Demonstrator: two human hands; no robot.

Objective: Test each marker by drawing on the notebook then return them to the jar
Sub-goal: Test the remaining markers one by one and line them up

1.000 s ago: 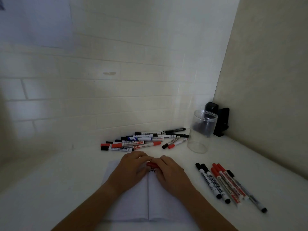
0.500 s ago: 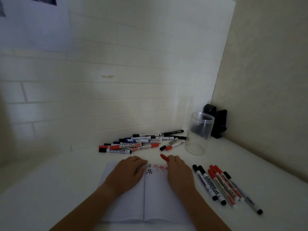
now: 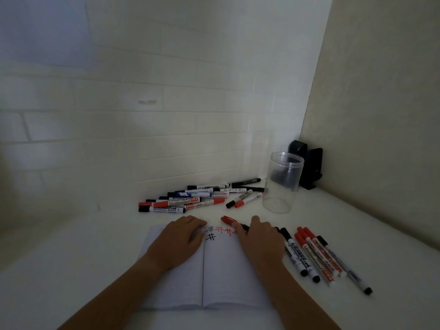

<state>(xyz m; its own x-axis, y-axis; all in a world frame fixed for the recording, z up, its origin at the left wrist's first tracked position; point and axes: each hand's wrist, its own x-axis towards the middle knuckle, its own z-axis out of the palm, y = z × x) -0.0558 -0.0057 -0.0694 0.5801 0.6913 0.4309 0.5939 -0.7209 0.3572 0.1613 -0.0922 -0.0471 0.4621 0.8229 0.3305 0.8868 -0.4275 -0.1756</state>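
While right hand (image 3: 259, 241) fingers pinch red marker (image 3: 232, 222) — cap past fingertips | left hand (image 3: 183, 239) flat on notebook (image 3: 228, 277)

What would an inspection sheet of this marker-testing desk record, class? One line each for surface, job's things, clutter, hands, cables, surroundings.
Surface: white desk, dimly lit.
Job's things: open notebook with black and red hash marks; empty clear jar upright; marker pile by the wall; row of markers right of the notebook.
Clutter: black object behind the jar.
Hands: left hand rests on the left page; right hand holds a capped red marker.
Cables: nothing seen.
Surroundings: white brick wall; beige side wall.
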